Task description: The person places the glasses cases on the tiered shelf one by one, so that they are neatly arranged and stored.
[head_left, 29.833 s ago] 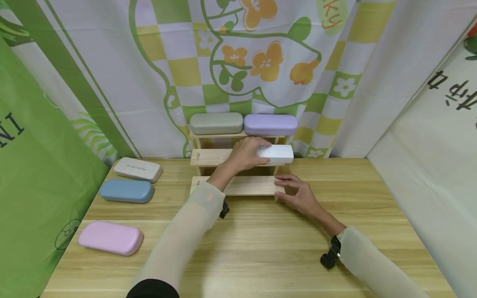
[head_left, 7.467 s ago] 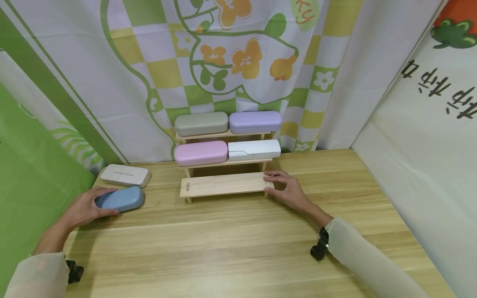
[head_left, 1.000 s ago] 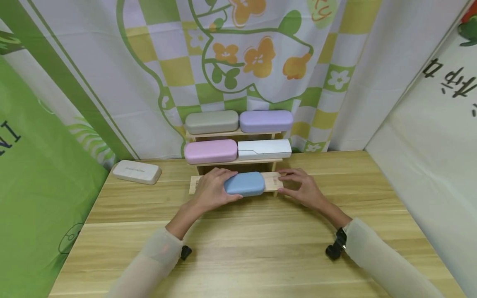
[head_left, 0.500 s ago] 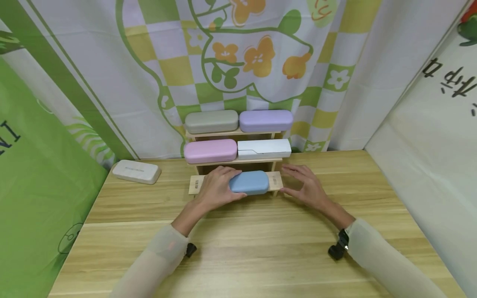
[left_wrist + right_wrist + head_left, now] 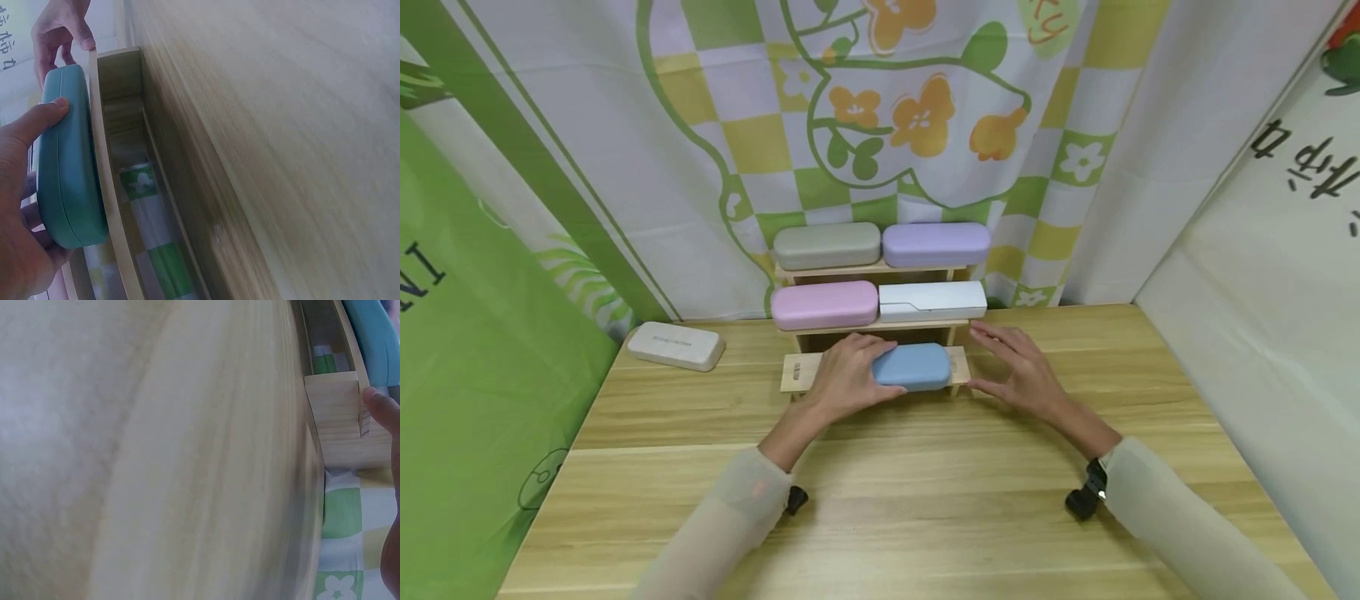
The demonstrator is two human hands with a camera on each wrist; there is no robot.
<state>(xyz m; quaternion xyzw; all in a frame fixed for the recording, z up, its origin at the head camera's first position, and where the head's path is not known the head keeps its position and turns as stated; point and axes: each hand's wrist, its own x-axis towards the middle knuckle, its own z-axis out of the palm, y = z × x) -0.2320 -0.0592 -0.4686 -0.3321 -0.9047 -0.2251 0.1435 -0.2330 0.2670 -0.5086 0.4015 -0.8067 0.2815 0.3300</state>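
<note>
In the head view my left hand [image 5: 844, 377] holds a blue glasses case [image 5: 916, 367] over the lowest step of a three-step wooden stand [image 5: 800, 372]. The left wrist view shows the thumb on the front of the case [image 5: 69, 162] and fingers behind it; the case sits right along the step's edge. At the stand's right end is my right hand [image 5: 1024, 377], fingers spread, its thumb [image 5: 381, 407] touching the step's corner in the right wrist view. Pink [image 5: 824, 305] and white [image 5: 932, 301] cases fill the middle step.
Grey-green [image 5: 827, 247] and lilac [image 5: 936, 244] cases stand on the top step. An off-white case [image 5: 675, 346] lies at the table's [image 5: 925, 500] back left. A patterned curtain [image 5: 917, 117] hangs close behind the stand.
The pink and blue cases have left the table for the stand; the white one rests on the middle step. Lately the blue case slid rightward along the lowest step, and my right fingers spread.
</note>
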